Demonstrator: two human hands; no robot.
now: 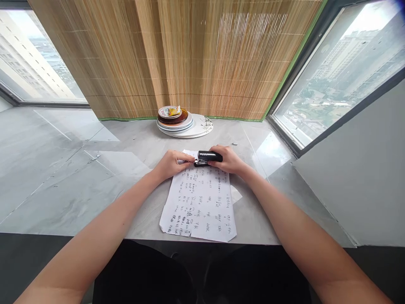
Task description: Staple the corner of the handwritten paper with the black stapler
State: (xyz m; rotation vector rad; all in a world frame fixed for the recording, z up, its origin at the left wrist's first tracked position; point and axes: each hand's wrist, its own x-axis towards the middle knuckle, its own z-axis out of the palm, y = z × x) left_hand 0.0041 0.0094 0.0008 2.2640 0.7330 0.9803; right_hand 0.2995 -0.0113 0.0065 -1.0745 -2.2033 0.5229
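A black stapler (210, 156) is held over the upper part of a handwritten sheet of paper (202, 207), its front end pointing left. My right hand (230, 159) wraps round the stapler's back end. At the front end, my left hand (172, 164) has its thumb and fingers pinched close together, touching or nearly touching the metal part between the stapler's top and base. What sits between those fingertips is too small to make out. The paper lies flat under both hands, with writing across it, worn lower corners and a small tear on its bottom edge.
A stack of plates (186, 131) with a small yellow packet (174, 111) on top stands at the back, before a bamboo blind (190, 59). Small scraps (234, 144) lie on the grey marble surface (79, 181). Windows flank both sides; a white wall (357, 177) rises at right.
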